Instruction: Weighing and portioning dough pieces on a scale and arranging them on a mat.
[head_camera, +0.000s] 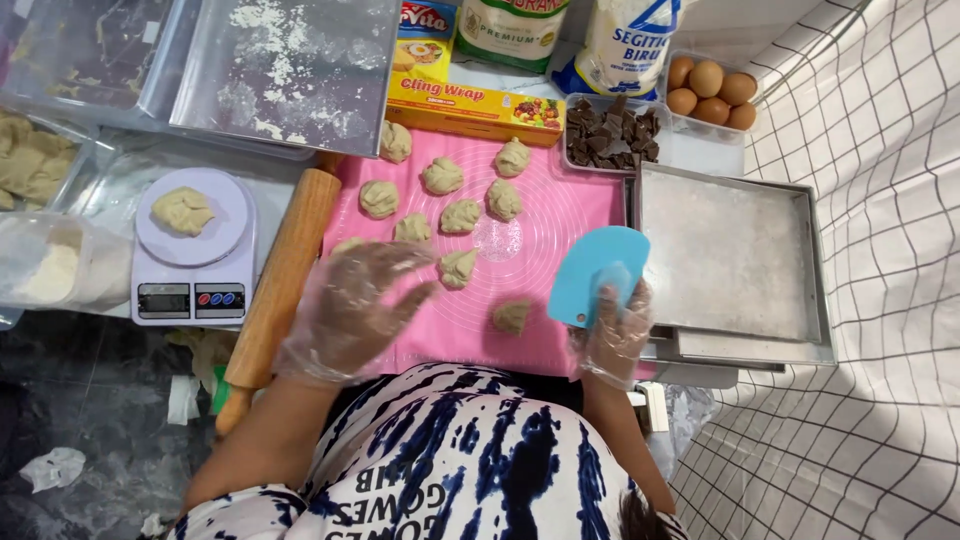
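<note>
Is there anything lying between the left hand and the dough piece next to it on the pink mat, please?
Nothing visible does. The left hand hovers open over the pink mat, and the nearest dough piece lies just off its fingertips with only bare mat between. The right hand holds a blue scraper to the side.

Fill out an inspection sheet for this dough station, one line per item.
Surface: pink mat, lightly floured.
Job's things: about ten dough balls on the mat; one dough piece on the scale; rolling pin along the mat's left edge.
Clutter: chocolate chunks, eggs, metal tray, cling wrap box.
Hands: gloved left hand open over the mat; gloved right hand holds a blue scraper.
Cables: nothing seen.
Surroundings: checked cloth on the right.
</note>
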